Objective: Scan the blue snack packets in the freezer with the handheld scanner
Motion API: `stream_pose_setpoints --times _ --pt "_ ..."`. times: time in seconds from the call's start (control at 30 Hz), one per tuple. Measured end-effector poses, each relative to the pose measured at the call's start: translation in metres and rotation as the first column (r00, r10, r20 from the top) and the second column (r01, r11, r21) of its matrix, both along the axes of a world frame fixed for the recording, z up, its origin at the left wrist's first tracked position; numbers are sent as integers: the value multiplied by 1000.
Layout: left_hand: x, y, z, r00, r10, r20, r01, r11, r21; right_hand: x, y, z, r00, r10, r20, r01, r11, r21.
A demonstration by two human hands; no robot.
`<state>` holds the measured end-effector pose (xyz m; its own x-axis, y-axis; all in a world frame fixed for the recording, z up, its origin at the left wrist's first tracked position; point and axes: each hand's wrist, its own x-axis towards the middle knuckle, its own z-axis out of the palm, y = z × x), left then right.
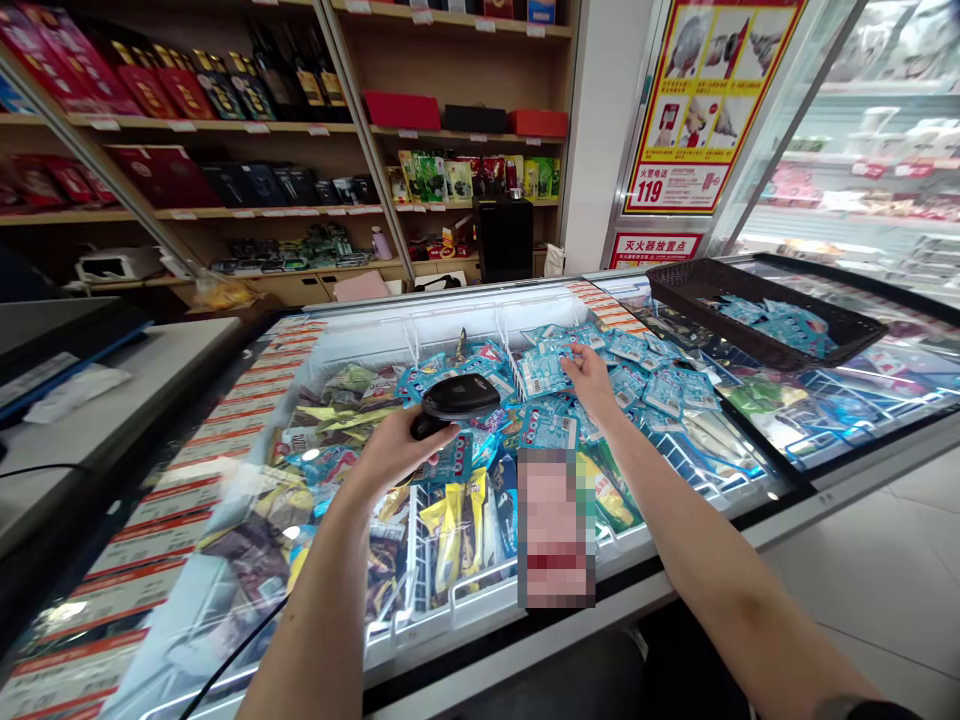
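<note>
My left hand (401, 440) is wrapped around the handle of a black barcode scanner (461, 395), whose head points right over the glass-topped chest freezer. To the right, the fingers of my right hand (589, 378) pinch the edge of a light blue packet (544, 372). More blue packets (667, 392) of the same look lie spread on the freezer's glass around that hand. Just under the scanner shows another blue packet (452, 457); whether my left fingers touch it, I cannot tell.
Wrapped ice creams (461, 525) lie in white wire baskets under the glass. A dark woven basket (667, 285) with blue packets stands on the freezer at right. Left is a counter (172, 370); shelves (450, 130) with boxes and bottles rise behind. A cable (232, 655) trails at lower left.
</note>
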<state>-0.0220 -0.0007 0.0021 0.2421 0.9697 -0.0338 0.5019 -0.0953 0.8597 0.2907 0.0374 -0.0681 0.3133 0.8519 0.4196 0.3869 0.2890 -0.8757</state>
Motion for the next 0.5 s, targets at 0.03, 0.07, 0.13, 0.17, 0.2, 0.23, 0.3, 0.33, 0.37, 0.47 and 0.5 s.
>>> stream_pose_setpoints --times 0.03,0.07,0.13,0.17,0.2,0.23,0.3,0.33,0.37,0.47,0.5 --pt "0 0 0 1000 -10 -11 10 1000 8 0 0 0 1000 -2 -9 2 1000 -5" --pt "-1 0 0 999 -20 -27 20 1000 19 0 0 0 999 -4 -35 4 1000 -14" --pt "-1 1 -1 998 -35 -60 37 999 38 -1 -1 0 996 -10 -83 7 1000 -28" --pt "-2 2 -2 996 -44 -74 48 998 45 -1 -1 1 995 -13 -98 10 1000 -30" --pt "-2 2 -2 995 -57 -87 61 997 49 -1 -2 1 994 -16 -109 13 999 -30" --pt "-2 3 -2 993 -68 -97 74 996 53 -1 -2 2 993 -18 -116 15 999 -30" --pt "-2 3 -2 990 -85 -113 94 993 70 -2 -2 2 992 -16 -121 12 999 -31" --pt "-2 3 -2 990 -86 -113 95 992 78 -2 -2 2 992 -15 -122 11 999 -32" --pt "-1 2 -2 991 -80 -106 89 993 84 -3 -2 3 993 -18 -121 14 999 -34" --pt "-1 1 -2 998 -26 -59 32 995 90 -1 -1 3 994 -46 -100 43 998 -35" --pt "-1 2 -3 999 -4 -49 8 996 94 0 0 3 994 -61 -91 58 998 -30"
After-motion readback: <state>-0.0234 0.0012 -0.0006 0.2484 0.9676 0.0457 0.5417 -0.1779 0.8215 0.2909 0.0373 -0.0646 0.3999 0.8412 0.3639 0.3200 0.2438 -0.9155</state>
